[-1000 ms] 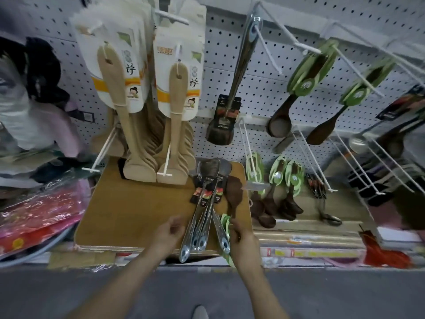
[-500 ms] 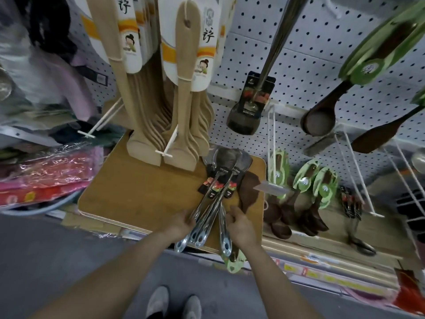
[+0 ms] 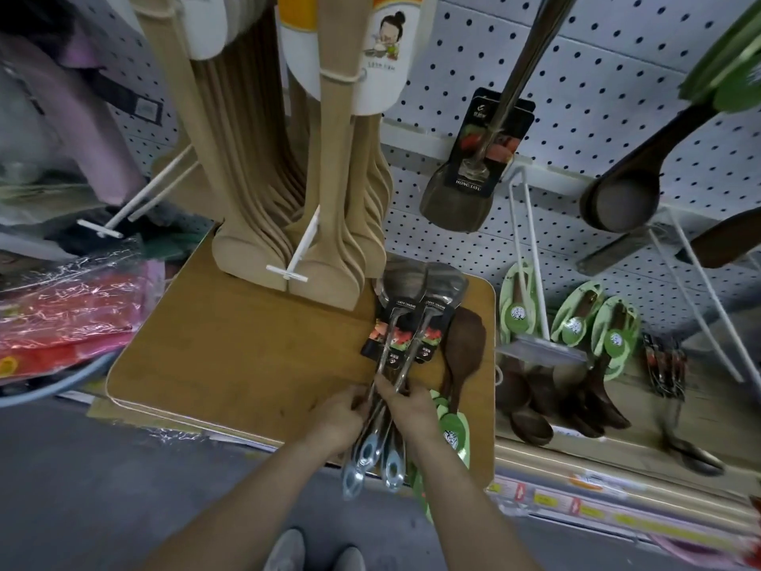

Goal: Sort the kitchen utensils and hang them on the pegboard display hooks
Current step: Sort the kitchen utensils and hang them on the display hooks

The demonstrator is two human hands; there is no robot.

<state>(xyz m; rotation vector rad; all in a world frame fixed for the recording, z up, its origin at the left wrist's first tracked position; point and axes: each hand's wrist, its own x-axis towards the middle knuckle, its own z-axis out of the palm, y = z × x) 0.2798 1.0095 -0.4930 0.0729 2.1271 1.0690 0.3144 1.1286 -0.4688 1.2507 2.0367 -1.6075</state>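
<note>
You are gripping a bundle of steel spatulas (image 3: 405,323) with both hands. Your left hand (image 3: 339,416) is curling its fingers round the shiny handles from the left, and your right hand (image 3: 412,410) is closing on them from the right, so both sets of fingers are clamped on the metal. The bundle is lying on the right part of a smooth, tan wooden table (image 3: 247,356) with rounded corners. Its long axis is running near to far: the broad dull blades with black printed cards are pointing far, towards the pegboard (image 3: 576,76), while the polished handle ends with oval holes are overhanging the near edge. Just to the right, a dark wooden spoon (image 3: 465,344) is lying alongside, its handle tucked into a green card (image 3: 455,430). Pale wooden spatulas (image 3: 325,208) are hanging in dense rows above the far left of the table, and another steel spatula (image 3: 461,199) is hanging on the white perforated board. The floor (image 3: 82,488) is looking grey and matte.
</note>
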